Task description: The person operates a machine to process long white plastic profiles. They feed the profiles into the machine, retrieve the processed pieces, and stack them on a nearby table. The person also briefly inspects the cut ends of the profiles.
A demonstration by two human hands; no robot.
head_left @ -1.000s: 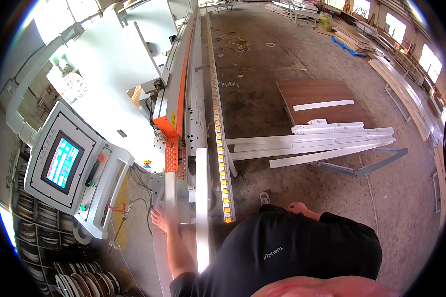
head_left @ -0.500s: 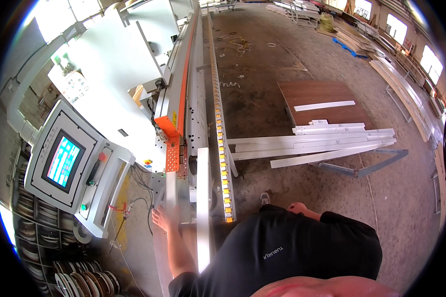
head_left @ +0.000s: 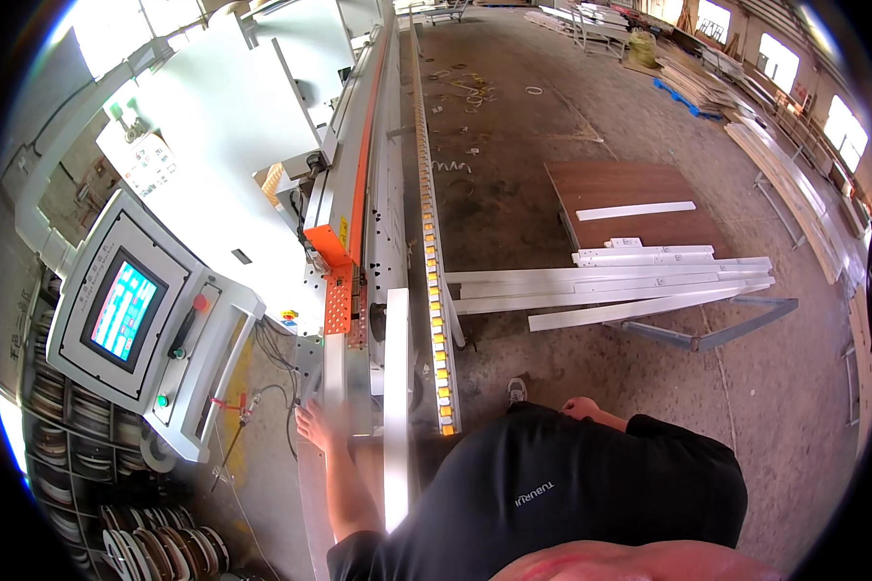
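Note:
My left hand [head_left: 313, 426] lies with its fingers apart at the left edge of the metal machine bed [head_left: 360, 412], gripping nothing that shows. Just right of that forearm, a long white board [head_left: 396, 387] runs lengthwise along the bed, its near end close to my shirt. My right hand [head_left: 579, 407] is held by my right side, partly hidden by the black shirt. Its fingers look curled in, and nothing shows in them. An orange guard [head_left: 335, 271] covers the machine's entry just ahead of the board.
Left stands a control panel [head_left: 126, 312] with a lit screen, above reels of edge strip [head_left: 160, 542]. A rail with yellow rollers [head_left: 436, 320] runs beside the bed. On the right, white boards [head_left: 610, 281] lie over a grey metal frame [head_left: 746, 324] near a brown panel [head_left: 620, 184].

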